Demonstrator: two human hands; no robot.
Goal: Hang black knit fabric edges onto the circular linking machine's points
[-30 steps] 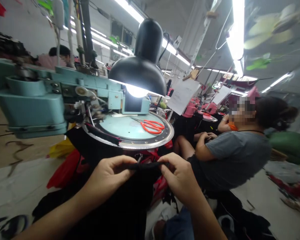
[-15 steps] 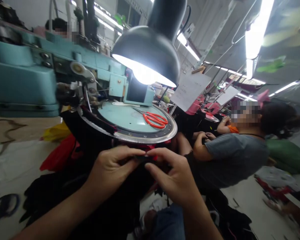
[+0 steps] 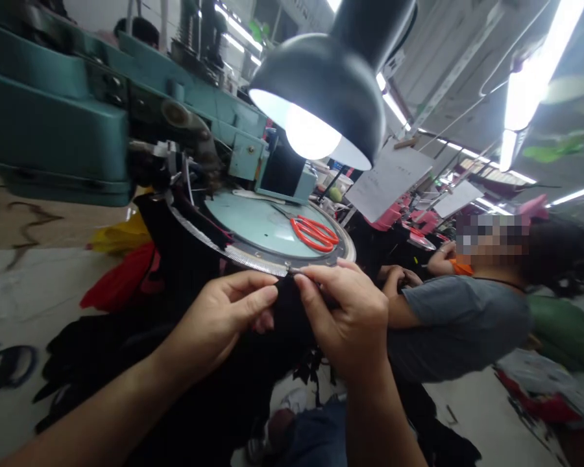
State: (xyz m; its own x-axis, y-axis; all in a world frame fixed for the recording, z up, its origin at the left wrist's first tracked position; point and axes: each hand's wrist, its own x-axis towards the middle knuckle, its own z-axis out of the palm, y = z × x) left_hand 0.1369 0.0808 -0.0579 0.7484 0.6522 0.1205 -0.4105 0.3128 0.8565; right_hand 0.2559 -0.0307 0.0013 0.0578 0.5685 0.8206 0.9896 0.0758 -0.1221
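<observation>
Black fabric [image 3: 288,324] hangs below the needle-toothed rim [image 3: 257,263] of a round linking machine dial. Its upper edge is pinched between the thumb and forefinger of my left hand [image 3: 233,308], just below the rim. Close beside it on the right, my right hand [image 3: 348,311] is closed on the same edge, its fingertips up against the teeth. Between the fingertips the detail is too small to make out. Orange-handled scissors [image 3: 316,233] lie on the pale green dial plate [image 3: 253,220], beyond my right hand.
A teal machine head [image 3: 53,130] stands at the left, over the dial's edge. A dark lamp [image 3: 321,78] glows low above the plate. Red cloth [image 3: 119,279] and yellow cloth [image 3: 119,233] lie left of the dial. A person in a grey shirt [image 3: 467,311] sits at the right.
Both hands have come up to the dial rim with the black fabric edge. My right thumb has closed in against its fingers. The view has shifted, so the machine's dial appears farther right.
</observation>
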